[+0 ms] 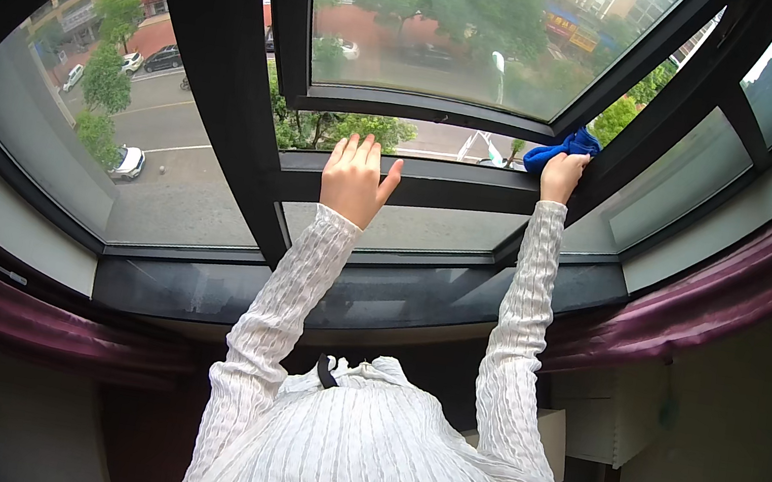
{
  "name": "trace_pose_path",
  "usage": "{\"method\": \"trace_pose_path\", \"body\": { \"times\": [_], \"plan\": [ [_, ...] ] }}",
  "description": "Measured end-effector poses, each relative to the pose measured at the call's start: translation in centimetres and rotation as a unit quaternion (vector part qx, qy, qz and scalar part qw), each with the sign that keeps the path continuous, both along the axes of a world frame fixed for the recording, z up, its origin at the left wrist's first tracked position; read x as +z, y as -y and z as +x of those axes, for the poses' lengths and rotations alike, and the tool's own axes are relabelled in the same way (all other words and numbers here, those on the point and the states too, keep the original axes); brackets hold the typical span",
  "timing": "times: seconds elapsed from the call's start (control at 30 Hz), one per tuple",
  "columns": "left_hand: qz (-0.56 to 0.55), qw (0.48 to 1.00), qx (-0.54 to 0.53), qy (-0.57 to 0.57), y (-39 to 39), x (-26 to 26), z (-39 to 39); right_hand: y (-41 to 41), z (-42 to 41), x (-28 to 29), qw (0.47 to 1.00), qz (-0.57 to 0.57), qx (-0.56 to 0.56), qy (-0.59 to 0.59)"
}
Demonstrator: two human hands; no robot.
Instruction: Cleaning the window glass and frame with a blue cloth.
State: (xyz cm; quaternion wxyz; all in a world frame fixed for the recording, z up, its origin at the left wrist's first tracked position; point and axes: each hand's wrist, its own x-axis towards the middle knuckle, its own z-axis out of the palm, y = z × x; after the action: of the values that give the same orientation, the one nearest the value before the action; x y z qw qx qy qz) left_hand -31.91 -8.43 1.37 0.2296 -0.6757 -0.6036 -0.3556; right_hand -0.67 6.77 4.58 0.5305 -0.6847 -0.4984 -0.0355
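Observation:
A window sash (428, 109) with a dark frame is swung outward from its opening. My left hand (355, 175) rests on the lower bar of the window frame (454, 187), its fingers spread and nothing in it. At the opening's lower right corner, my right hand (564, 174) grips a blue cloth (562, 154). The cloth is bunched up against the dark frame, close to the sash's bottom corner. Part of it is hidden behind my fingers.
Below the window runs a dark stone sill (415, 294). Purple curtains (705, 311) hang at both sides. Fixed panes (178, 128) flank the opening. Outside, far below, lie a street with parked cars (130, 162) and trees (107, 80). A pale cabinet (599, 415) stands at the lower right.

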Motion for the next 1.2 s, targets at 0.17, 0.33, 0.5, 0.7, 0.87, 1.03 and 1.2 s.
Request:
{"method": "trace_pose_path", "body": {
  "times": [0.17, 0.33, 0.5, 0.7, 0.87, 1.03, 1.2],
  "plan": [
    [0.002, 1.000, 0.001, 0.003, 0.3, -0.1, -0.1, 5.6, -2.1, 0.9, 0.976, 0.196, 0.085, -0.038],
    [0.006, 1.000, -0.002, 0.004, 0.1, -0.1, 0.2, 9.6, -4.6, 5.1, 0.947, 0.282, 0.148, -0.050],
    [0.011, 1.000, 0.003, 0.009, 0.1, -0.2, -0.1, 9.2, -8.6, 12.2, 0.894, 0.383, 0.225, -0.062],
    [0.002, 1.000, 0.009, 0.006, 0.0, 0.0, 0.4, 4.7, -16.3, 16.0, 0.867, 0.375, 0.217, 0.246],
    [0.005, 1.000, 0.009, 0.012, 0.0, -0.1, 0.5, 3.5, -22.0, 11.6, 0.838, 0.374, 0.304, 0.254],
    [0.009, 1.000, -0.002, 0.026, 0.5, 0.3, 0.3, 4.6, -23.0, 6.4, 0.790, 0.273, 0.306, 0.456],
    [0.013, 0.999, -0.009, 0.033, 0.4, 0.5, 0.3, 3.1, -18.2, 5.3, 0.777, 0.262, 0.252, 0.514]
  ]
}}
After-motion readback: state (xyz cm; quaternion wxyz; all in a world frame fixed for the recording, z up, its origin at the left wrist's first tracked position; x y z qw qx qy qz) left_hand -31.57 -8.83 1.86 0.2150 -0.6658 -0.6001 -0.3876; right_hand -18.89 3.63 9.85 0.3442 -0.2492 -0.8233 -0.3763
